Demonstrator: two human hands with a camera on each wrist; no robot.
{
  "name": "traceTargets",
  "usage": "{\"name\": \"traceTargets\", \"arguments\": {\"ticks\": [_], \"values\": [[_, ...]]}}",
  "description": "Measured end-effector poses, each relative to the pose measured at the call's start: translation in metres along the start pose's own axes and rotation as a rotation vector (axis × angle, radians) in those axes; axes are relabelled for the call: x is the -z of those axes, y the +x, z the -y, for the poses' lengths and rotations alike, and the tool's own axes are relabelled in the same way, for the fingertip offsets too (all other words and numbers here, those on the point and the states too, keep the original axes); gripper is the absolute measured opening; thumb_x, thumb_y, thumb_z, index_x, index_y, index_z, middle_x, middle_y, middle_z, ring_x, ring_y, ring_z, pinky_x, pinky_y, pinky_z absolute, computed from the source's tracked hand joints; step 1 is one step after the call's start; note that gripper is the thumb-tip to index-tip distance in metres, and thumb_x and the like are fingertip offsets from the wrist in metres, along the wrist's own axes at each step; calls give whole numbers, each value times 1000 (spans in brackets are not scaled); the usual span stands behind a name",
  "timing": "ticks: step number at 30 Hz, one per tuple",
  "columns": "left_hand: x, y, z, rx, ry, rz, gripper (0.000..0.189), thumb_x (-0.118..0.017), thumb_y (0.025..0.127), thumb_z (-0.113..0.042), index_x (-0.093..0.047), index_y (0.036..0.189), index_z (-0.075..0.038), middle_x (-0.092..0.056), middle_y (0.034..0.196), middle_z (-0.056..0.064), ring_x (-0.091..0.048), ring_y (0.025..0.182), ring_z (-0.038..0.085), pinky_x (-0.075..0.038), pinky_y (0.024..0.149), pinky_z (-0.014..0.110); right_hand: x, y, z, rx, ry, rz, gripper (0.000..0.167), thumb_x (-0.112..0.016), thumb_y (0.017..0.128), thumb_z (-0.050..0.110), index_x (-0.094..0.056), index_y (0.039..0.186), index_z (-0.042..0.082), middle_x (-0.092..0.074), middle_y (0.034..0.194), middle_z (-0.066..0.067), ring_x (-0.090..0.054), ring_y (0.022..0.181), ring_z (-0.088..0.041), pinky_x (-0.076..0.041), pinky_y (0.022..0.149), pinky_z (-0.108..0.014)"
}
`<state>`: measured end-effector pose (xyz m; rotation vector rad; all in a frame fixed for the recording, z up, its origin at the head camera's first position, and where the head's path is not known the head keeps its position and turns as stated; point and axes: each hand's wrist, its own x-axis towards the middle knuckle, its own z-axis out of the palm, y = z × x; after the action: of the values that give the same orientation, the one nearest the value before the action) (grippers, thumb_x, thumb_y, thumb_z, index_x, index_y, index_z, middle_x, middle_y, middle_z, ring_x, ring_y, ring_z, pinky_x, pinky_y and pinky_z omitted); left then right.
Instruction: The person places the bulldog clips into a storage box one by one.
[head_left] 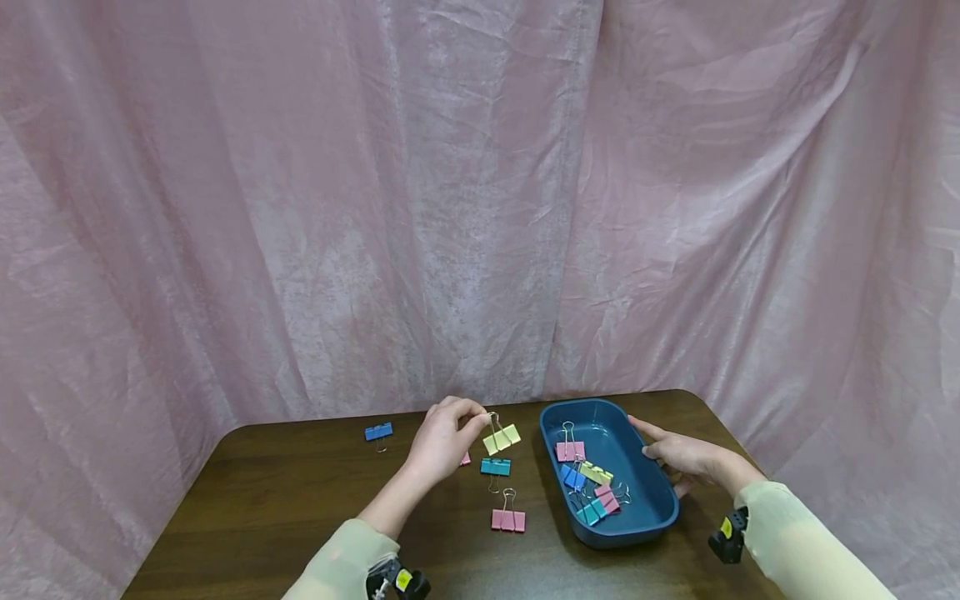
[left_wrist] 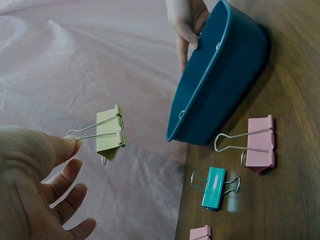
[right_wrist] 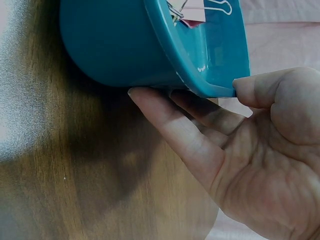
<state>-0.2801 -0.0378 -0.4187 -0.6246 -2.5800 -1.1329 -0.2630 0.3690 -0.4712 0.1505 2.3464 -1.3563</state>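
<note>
Between thumb and forefinger, my left hand (head_left: pixel 442 442) pinches a wire handle of a yellow binder clip (head_left: pixel 502 439). In the left wrist view that clip (left_wrist: pixel 109 132) hangs in the air, the other fingers loosely bent below. My right hand (right_wrist: pixel 260 145) grips the far right rim of a blue tray (head_left: pixel 618 442), its thumb over the edge and fingers against the outer wall. Inside the tray lie several binder clips, among them a pink clip (head_left: pixel 570 451), a blue clip (head_left: pixel 573 477) and a teal clip (head_left: pixel 591 512).
On the wooden table (head_left: pixel 300 500), left of the tray, lie a teal binder clip (head_left: pixel 496 467) and a pink one (head_left: pixel 508 521). Another pink clip (head_left: pixel 466 459) is mostly hidden behind the left hand. A blue clip (head_left: pixel 378 432) sits farther left. Behind hangs a pink curtain (head_left: pixel 450 208).
</note>
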Motion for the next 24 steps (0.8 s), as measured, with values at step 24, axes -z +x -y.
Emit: {"name": "traceTargets", "arguments": {"ticks": [24], "values": [[-20,12,-30,-39,-57,10,10,-70,98,-27,-76,93,-21,-68,103,-4,-58,98,21,-48,83,39,1,2,-1,-15,28,1,67,-44,107,13,-15,165,25,-35,148,-40,-63,106,-45,-59,66,-56]]}}
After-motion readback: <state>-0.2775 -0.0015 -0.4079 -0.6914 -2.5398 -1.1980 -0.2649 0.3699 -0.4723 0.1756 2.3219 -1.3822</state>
